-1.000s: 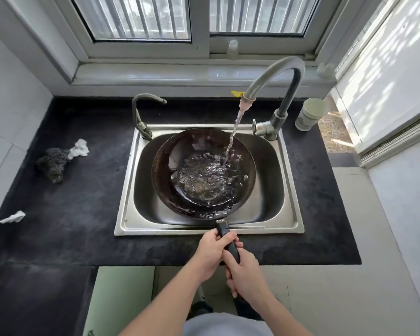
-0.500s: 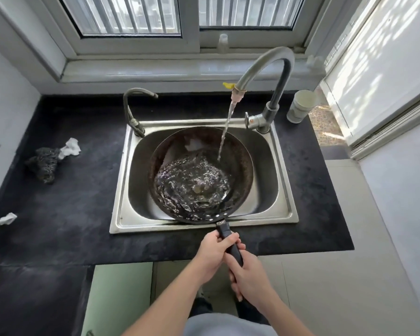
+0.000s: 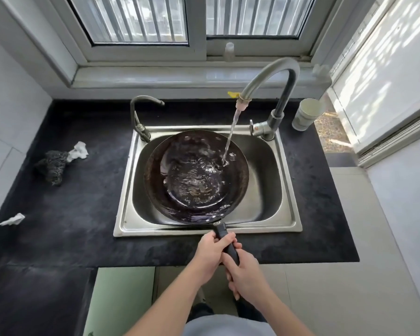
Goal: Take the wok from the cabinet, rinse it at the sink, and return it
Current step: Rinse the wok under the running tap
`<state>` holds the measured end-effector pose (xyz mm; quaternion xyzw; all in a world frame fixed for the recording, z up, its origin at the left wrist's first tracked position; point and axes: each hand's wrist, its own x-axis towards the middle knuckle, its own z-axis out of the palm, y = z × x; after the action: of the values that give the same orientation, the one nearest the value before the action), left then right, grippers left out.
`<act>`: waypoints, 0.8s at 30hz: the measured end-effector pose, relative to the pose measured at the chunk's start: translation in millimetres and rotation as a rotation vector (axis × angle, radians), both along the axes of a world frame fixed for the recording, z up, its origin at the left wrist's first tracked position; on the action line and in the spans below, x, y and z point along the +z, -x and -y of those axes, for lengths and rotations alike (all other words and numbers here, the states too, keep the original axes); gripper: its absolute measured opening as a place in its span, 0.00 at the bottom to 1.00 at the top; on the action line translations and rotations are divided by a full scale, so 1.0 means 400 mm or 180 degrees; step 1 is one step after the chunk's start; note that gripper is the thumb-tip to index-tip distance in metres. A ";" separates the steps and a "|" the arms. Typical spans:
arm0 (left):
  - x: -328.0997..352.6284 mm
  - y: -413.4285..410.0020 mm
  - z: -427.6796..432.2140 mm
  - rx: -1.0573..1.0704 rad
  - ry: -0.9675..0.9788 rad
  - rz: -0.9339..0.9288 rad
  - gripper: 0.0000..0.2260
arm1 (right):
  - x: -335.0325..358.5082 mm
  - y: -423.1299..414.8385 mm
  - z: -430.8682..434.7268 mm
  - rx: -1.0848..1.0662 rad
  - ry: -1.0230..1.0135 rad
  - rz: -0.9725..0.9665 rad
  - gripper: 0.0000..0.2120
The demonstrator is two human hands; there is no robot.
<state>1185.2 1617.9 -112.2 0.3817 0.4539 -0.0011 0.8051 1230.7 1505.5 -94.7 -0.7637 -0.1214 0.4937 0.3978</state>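
Observation:
A dark round wok [image 3: 155, 180] sits in the steel sink [image 3: 286, 214], with water pooled and swirling in its bottom. Its black handle [image 3: 222, 232] sticks out over the sink's front rim. My left hand [image 3: 210, 253] grips the handle nearer the wok. My right hand [image 3: 245, 275] grips it just behind, closer to my body. The tall curved faucet [image 3: 272, 71] pours a stream of water onto the right inner side of the wok.
A smaller second tap [image 3: 138, 112] stands at the sink's back left. On the black counter [image 3: 83, 214] lie a dark scrubber [image 3: 52, 163] with a white rag [image 3: 79, 150], and a white scrap [image 3: 12, 219]. A white cup [image 3: 306, 113] stands at the back right.
The water in the wok has sloshed from the left side toward the middle as the wok tilted and shifted in the sink. Both hands keep their grip on the handle.

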 end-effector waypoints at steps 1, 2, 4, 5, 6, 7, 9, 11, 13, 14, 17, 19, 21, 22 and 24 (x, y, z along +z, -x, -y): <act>0.001 0.008 -0.003 0.0002 -0.0027 -0.0004 0.05 | 0.001 0.008 -0.004 0.0011 -0.0002 -0.0020 0.11; 0.002 0.015 -0.004 0.0005 -0.0053 -0.0011 0.05 | 0.002 0.017 -0.006 0.0008 -0.0012 -0.0041 0.11; 0.006 0.029 -0.008 0.0029 -0.0103 -0.0047 0.04 | 0.007 0.036 -0.012 -0.0058 -0.0075 -0.0114 0.12; 0.008 0.036 -0.011 0.0047 -0.0125 -0.0072 0.04 | 0.009 0.045 -0.016 -0.0101 -0.0113 -0.0166 0.12; 0.011 0.044 -0.014 0.0059 -0.0150 -0.0102 0.05 | 0.012 0.053 -0.020 -0.0134 -0.0141 -0.0222 0.12; 0.014 0.052 -0.018 0.0055 -0.0179 -0.0139 0.05 | 0.016 0.061 -0.026 -0.0158 -0.0163 -0.0281 0.12; 0.019 0.068 -0.029 0.0036 -0.0237 -0.0217 0.07 | 0.022 0.074 -0.036 -0.0175 -0.0197 -0.0408 0.11; 0.022 0.083 -0.039 0.0054 -0.0286 -0.0282 0.09 | 0.026 0.085 -0.045 -0.0153 -0.0246 -0.0526 0.10; 0.023 0.098 -0.046 0.0108 -0.0325 -0.0319 0.09 | 0.028 0.093 -0.052 -0.0137 -0.0302 -0.0651 0.10; 0.023 0.105 -0.048 0.0138 -0.0346 -0.0339 0.08 | 0.030 0.097 -0.054 -0.0131 -0.0317 -0.0706 0.10; 0.020 0.122 -0.058 0.0168 -0.0436 -0.0420 0.08 | 0.037 0.108 -0.066 -0.0203 -0.0361 -0.0895 0.10; 0.018 0.126 -0.063 0.0143 -0.0501 -0.0477 0.09 | 0.042 0.118 -0.073 -0.0349 -0.0387 -0.1056 0.09; 0.017 0.127 -0.064 0.0069 -0.0576 -0.0518 0.08 | 0.047 0.123 -0.077 -0.0516 -0.0369 -0.1200 0.10; 0.017 0.126 -0.063 0.0022 -0.0621 -0.0532 0.08 | 0.048 0.124 -0.080 -0.0604 -0.0370 -0.1260 0.10; 0.018 0.123 -0.062 -0.0026 -0.0684 -0.0547 0.09 | 0.051 0.122 -0.084 -0.0770 -0.0393 -0.1373 0.10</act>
<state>1136.1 1642.8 -104.9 0.4661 0.5172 0.0116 0.7177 1181.7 1539.0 -74.5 -0.6239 0.0287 0.5857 0.5165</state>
